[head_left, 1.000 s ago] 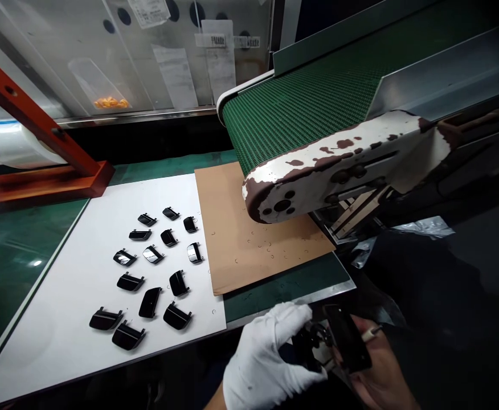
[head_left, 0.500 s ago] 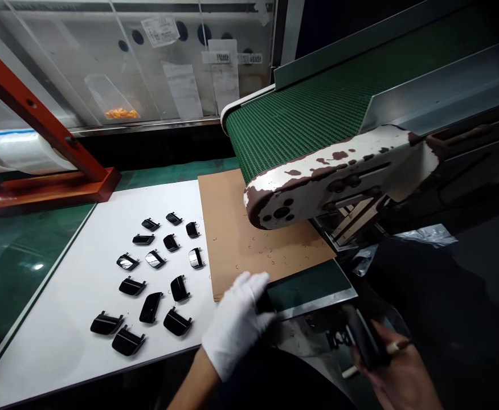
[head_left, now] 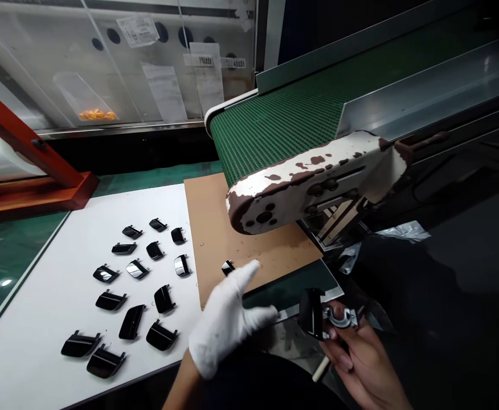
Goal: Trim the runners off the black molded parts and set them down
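At the far left, an orange frame [head_left: 31,136] stands on a green table [head_left: 14,239], with a roll of clear plastic [head_left: 1,156] by it. Next comes a big white sheet [head_left: 70,250]. Fourteen shiny black pieces [head_left: 132,322] lie on it, well spread out. Behind the table is a see-through panel [head_left: 130,74] with papers on it and some small orange bits [head_left: 97,115] low down. To the right of the white sheet is a brown card [head_left: 207,239] with tiny curly bits on it. One lone black piece [head_left: 228,266] lies on the card, just beside the left hand [head_left: 232,319]. That hand wears a white glove and is open, thumb and fingers apart. Above the card pokes a green belt [head_left: 283,125], and the white paint on its end is chipped. The right hand [head_left: 356,347] is bare and grips a held black piece [head_left: 311,313] and a shiny curved metal thing [head_left: 341,318], off the front edge of the table.

The picture's edge cuts off the frame and the roll. The words on the papers are too small to read. The glove hides part of the card. A pale stick [head_left: 320,369] shows under the right hand, but I can't tell what it is. The far right is very dark.
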`<move>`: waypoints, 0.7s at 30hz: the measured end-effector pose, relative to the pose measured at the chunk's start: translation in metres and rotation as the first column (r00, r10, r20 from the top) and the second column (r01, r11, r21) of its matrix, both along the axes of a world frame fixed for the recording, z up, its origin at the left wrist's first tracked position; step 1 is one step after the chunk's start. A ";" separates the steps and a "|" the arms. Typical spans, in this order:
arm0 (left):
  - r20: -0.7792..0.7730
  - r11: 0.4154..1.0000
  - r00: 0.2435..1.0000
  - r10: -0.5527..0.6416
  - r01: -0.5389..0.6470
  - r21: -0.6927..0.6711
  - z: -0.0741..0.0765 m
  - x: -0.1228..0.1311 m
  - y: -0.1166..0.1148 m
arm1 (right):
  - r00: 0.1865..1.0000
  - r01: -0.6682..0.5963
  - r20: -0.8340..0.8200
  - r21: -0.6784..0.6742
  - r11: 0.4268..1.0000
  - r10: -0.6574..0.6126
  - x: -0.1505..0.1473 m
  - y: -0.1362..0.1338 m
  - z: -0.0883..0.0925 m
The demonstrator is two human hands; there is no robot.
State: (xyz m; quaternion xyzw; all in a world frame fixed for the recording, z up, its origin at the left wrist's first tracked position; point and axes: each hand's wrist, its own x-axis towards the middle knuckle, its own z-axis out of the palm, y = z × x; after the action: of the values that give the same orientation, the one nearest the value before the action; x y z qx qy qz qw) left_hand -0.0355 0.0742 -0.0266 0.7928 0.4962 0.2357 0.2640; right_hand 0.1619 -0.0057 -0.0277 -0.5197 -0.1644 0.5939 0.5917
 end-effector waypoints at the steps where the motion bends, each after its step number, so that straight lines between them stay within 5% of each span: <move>1: 0.088 0.995 0.991 -0.096 0.098 -0.026 0.007 0.005 -0.008 | 1.000 -0.022 0.017 0.003 1.000 0.022 0.000 0.000 -0.002; 5: 0.436 0.930 0.841 -0.320 0.367 -0.026 0.020 0.023 -0.023 | 0.980 -0.143 0.147 0.049 0.988 0.135 0.000 -0.003 -0.010; 11: 0.477 0.924 0.802 -0.360 0.376 0.066 0.003 0.033 -0.022 | 0.937 -0.268 0.254 0.074 0.961 0.241 0.002 -0.010 -0.016; 18: 0.331 0.974 0.916 -0.227 0.214 0.075 -0.006 0.030 -0.029 | 0.904 -0.132 0.413 0.020 0.991 0.112 0.001 -0.008 0.002; 21: 0.183 0.970 0.956 -0.232 0.212 0.120 -0.013 0.029 -0.031 | 0.836 -0.183 0.512 -0.073 0.980 0.195 0.000 -0.009 0.007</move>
State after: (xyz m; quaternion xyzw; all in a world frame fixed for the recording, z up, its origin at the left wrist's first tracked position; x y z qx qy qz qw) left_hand -0.0069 0.0428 -0.0393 0.8287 0.3633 0.3056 0.2965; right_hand 0.1620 -0.0147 -0.0210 -0.6475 -0.3614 0.4897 0.4588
